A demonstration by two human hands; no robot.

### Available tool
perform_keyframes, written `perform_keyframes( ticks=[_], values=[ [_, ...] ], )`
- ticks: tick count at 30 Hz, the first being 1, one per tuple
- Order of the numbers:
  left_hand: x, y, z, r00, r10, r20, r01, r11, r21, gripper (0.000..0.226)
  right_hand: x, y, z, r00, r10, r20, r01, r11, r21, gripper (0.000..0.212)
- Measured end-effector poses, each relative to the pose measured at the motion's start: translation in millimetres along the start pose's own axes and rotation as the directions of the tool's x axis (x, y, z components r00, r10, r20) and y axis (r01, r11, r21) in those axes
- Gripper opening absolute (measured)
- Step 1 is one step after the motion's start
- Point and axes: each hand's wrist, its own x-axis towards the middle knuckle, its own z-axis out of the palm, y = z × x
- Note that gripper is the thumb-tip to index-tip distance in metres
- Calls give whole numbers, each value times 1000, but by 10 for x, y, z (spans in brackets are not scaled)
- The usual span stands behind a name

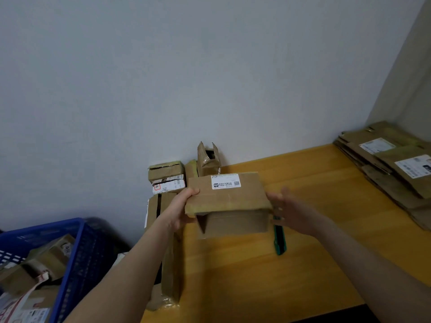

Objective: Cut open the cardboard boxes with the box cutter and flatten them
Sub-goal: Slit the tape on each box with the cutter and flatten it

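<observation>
Held above the wooden table point(256, 276), the cardboard box point(233, 199) seems light and stiff, best taken by its side edges: the left hand point(184, 206) grips the left one, and the right hand point(293, 213) hovers spread-fingered beside the right.

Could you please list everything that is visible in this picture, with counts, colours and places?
held box: one, brown with a white label, above the table between the hands.
box cutter: one, green and black, on the table near the right hand.
flattened boxes: a stack, brown, table's far right corner.
other boxes: several, brown, at the table's far left edge.
basket: one, blue, lower left, holding parcels.
table: one, yellow wood.
left hand: grips the held box's left end.
right hand: open, at its right end; contact unclear.
</observation>
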Motion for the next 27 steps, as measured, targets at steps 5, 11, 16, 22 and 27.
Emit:
perform_keyframes(
  ticks=[5, 11, 16, 22, 27],
  values=[
    [-38, 43, 113, 975, 200, 101, -213, 967, 137, 58, 122, 49, 77, 988, 95, -119, -90, 995, 43, 56],
    [-108, 31, 212, 953, 267, 146, -296, 923, 245, 24, 245, 48, 179, 932, -75, -354, 136, 979, 150, 49],
    [-94, -79, 245, 882, 454, 127, -466, 799, 379, 28, 196, -16, 143, 943, 99, -319, -11, 964, 267, 62],
    [-62, -165, 255, 658, 682, 321, -663, 322, 676, 22, 156, -28, -5, 930, 206, -304, -186, 978, 93, 73],
    [-52, -217, 300, 475, 745, 467, -692, -12, 722, 36, 196, -23, 117, 899, 182, -398, -326, 885, -332, 99]
  ],
)
